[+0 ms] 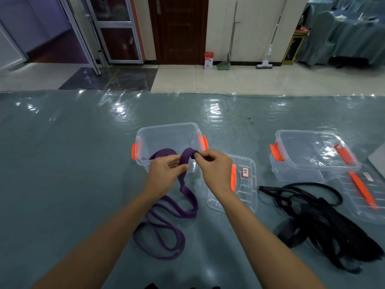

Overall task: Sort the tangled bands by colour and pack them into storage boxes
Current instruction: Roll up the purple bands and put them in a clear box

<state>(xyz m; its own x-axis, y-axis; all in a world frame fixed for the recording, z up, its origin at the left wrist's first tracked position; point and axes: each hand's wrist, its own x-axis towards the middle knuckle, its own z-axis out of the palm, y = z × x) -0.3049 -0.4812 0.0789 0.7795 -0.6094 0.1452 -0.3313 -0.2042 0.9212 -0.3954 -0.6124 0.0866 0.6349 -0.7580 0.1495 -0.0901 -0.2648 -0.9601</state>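
A long purple band [166, 224] trails in loops across the blue-grey table. Its upper end arches up in front of a clear storage box [166, 130] with orange latches. My left hand [166, 172] grips the band below the arch, and my right hand [214, 167] pinches the top of the arch between thumb and fingertips. Part of the band hangs over the box's front rim. A heap of tangled black bands [325, 224] lies at the right. A second clear box [308, 155] stands behind that heap.
A clear lid [245, 184] with a label lies flat beside the first box, under my right wrist. Another lid [370, 197] with an orange latch lies at the far right. The table's far edge [187, 92] borders a tiled floor.
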